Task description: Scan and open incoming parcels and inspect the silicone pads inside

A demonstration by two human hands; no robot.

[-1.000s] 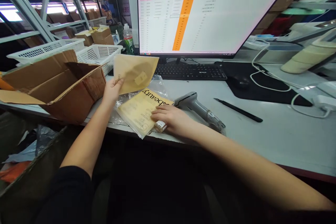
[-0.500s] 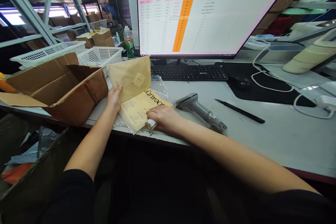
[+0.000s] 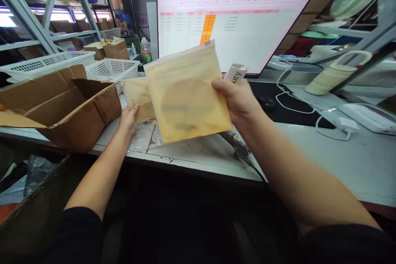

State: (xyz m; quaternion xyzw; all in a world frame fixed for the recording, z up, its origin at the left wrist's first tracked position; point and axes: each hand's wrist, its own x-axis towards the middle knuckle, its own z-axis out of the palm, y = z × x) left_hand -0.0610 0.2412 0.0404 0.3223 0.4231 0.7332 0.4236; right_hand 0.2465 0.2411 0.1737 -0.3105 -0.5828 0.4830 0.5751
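My right hand (image 3: 239, 101) grips a flat yellow packet in a clear plastic bag (image 3: 188, 95) by its right edge, lifted over the desk in front of the monitor. A small whitish piece with black lettering (image 3: 235, 73) sticks up behind the thumb; whether it is separate from the packet I cannot tell. My left hand (image 3: 128, 119) is closed on the lower left edge of a second, paler yellow packet (image 3: 136, 90), partly hidden behind the first. Clear plastic wrap (image 3: 140, 138) lies on the desk just below it. Partly covered by my right hand is a barcode scanner (image 3: 239, 146).
An open cardboard box (image 3: 102, 111) stands left of my left hand, with white baskets (image 3: 113, 69) behind it. The monitor (image 3: 266, 29) is at the back. A mouse pad (image 3: 293, 109), white cables and a cream-coloured bottle (image 3: 324, 76) are on the right.
My right hand has risen from the desk, bringing the bagged yellow packet up and to the right, away from the paler one. The left hand still holds its packet. The camera view has tilted upward.
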